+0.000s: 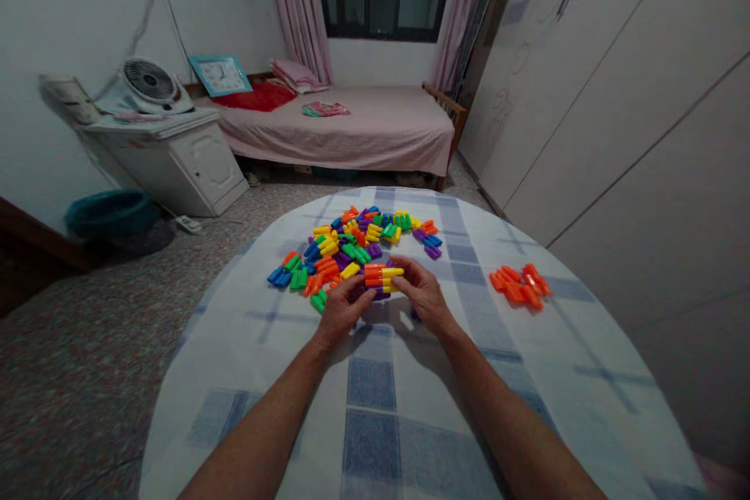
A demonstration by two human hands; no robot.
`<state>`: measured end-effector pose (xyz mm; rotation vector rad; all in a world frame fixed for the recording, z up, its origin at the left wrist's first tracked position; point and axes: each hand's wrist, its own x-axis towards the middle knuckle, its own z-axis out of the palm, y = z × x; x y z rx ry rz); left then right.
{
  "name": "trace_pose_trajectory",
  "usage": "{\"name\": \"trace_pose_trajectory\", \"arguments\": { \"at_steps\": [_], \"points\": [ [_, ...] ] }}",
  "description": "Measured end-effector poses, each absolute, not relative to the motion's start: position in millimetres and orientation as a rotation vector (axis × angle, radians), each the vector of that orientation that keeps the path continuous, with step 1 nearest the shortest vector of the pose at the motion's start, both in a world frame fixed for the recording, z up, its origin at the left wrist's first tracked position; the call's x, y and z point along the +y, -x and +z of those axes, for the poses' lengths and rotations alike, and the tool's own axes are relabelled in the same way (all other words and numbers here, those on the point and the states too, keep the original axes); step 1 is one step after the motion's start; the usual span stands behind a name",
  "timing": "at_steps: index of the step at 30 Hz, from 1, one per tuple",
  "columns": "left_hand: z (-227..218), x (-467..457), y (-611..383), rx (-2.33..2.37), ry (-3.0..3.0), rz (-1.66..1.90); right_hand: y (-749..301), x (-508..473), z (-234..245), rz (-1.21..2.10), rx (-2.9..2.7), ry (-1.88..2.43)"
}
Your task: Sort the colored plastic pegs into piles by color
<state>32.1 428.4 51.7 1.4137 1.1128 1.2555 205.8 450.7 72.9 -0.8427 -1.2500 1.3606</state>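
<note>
Our left hand (pixel 345 308) and right hand (pixel 423 295) clamp a bundle of orange and yellow plastic pegs (pixel 382 278) from either side at lower centre, fingers together around it, a purple piece seemingly beneath. A mixed heap of pegs (pixel 345 246) lies just above, on the checked tablecloth (pixel 562 375); orange pegs (pixel 519 286) sit well right.

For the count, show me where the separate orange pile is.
In the head view, the orange pieces lie at the right of the checked tablecloth, past the right hand and apart from the mixed-colour heap.
</note>
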Motion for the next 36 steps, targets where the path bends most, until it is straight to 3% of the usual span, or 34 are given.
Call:
{"name": "trace_pose_trajectory", "arguments": {
  "at_steps": [9,31,36],
  "points": [
    [63.8,426.1,-34.6,1.122,-1.267,1.240,-203.0,445.8,71.8,1.435,-1.231,0.889],
    [57.6,430.0,-19.9,1.140,-1.105,1.319,-229.2,458.7,75.4,1.045,-1.161,1.096],
    [54.5,427.4,-22.0,1.169,-1.382,1.231,-234.4,456.7,80.3,1.226,-1.232,1.028]
  ]
}}
